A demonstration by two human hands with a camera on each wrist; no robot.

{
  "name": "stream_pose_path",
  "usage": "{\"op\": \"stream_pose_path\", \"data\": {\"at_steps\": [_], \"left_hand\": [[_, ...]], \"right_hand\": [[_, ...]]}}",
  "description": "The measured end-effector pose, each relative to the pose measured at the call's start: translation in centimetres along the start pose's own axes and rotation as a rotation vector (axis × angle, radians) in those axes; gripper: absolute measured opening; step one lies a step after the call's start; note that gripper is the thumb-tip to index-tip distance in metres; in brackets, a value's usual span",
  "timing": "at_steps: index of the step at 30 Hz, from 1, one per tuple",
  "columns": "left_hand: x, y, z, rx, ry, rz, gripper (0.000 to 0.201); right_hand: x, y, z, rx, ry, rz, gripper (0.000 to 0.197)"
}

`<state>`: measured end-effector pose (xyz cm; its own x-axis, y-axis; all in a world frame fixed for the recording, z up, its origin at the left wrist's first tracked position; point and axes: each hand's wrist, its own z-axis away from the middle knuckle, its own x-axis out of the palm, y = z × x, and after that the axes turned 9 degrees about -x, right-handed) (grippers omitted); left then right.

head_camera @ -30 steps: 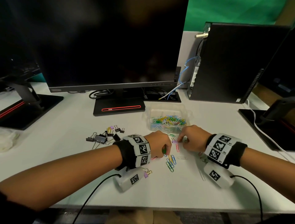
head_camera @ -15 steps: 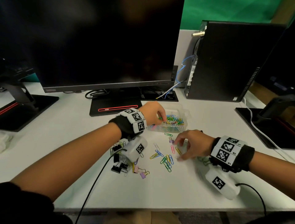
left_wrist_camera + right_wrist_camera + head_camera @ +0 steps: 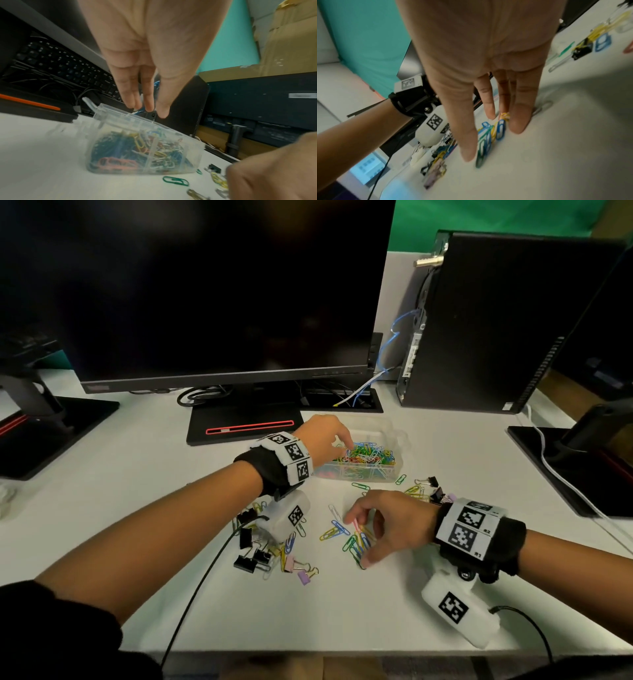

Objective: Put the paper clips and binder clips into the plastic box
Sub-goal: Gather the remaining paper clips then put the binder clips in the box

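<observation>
The clear plastic box [image 3: 394, 436] [image 3: 116, 112] holds a heap of coloured paper clips [image 3: 368, 455]. My left hand [image 3: 346, 445] [image 3: 149, 109] hovers just over the box's left part, fingers straight and pointing down, holding nothing I can see. My right hand [image 3: 359, 539] [image 3: 491, 135] rests on the table in front of the box, its straight fingers and thumb spread around a cluster of loose paper clips [image 3: 356, 542] [image 3: 486, 138]. Black binder clips [image 3: 251, 559] and pink ones [image 3: 303, 575] lie under my left wrist; more binder clips [image 3: 433, 489] lie behind my right wrist.
A large dark monitor [image 3: 222, 302] on its base [image 3: 243, 426] stands right behind the box. A black computer tower [image 3: 496, 320] stands at the back right. Other monitor bases sit at far left [image 3: 51, 433] and far right [image 3: 565, 467], with a white cable [image 3: 561, 474].
My left hand rose from the loose clips to the box and now hangs over it with straight fingers. My right hand slid nearer and spread over the clip cluster.
</observation>
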<state>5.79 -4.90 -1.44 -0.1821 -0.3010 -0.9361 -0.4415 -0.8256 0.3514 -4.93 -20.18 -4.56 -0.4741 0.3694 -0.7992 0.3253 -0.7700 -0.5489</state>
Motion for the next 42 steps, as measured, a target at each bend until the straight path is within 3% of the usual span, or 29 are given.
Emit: {"op": "stream_pose_path", "data": {"at_steps": [2,4,6,8,11,15,21,26,38,42], "left_hand": [[-0.4,0.2,1.5,0.081,-0.062,-0.034,0.019],[-0.1,0.3,3.0,0.131,-0.256,-0.096,0.026],[0.6,0.0,4.2,0.108,-0.432,-0.156,0.046],[1.5,-0.5,4.9,0.066,-0.494,-0.183,0.064],[2.7,-1.0,5.2,0.09,-0.47,-0.18,0.064],[3.1,-0.8,5.3,0.11,-0.442,-0.162,0.044],[3.3,0.2,5.7,0.085,-0.437,-0.13,0.024],[3.3,0.8,5.9,0.074,-0.455,-0.185,0.024],[2.7,2.0,6.5,0.158,-0.381,-0.38,0.023],[2.0,1.9,6.1,0.133,-0.338,-0.322,0.02]], "right_hand": [[0.4,-0.3,0.1,-0.023,-0.004,0.09,0.067],[0.8,-0.5,0.0,-0.042,0.0,0.135,0.068],[0.9,-0.6,-0.2,-0.041,0.004,0.133,0.062],[0.8,-0.7,-0.3,-0.037,0.006,0.114,0.052],[0.8,-0.5,-0.5,-0.029,0.01,0.08,0.037],[0.7,-0.7,-0.4,-0.02,0.002,0.031,0.016],[0.7,-1.5,-0.1,0.003,-0.024,0.01,0.024],[0.7,-1.8,-0.1,0.03,-0.017,-0.001,0.013],[0.3,-1.4,-0.2,0.031,0.057,0.156,0.024],[0.2,-1.2,-0.2,0.042,0.071,0.149,0.019]]}}
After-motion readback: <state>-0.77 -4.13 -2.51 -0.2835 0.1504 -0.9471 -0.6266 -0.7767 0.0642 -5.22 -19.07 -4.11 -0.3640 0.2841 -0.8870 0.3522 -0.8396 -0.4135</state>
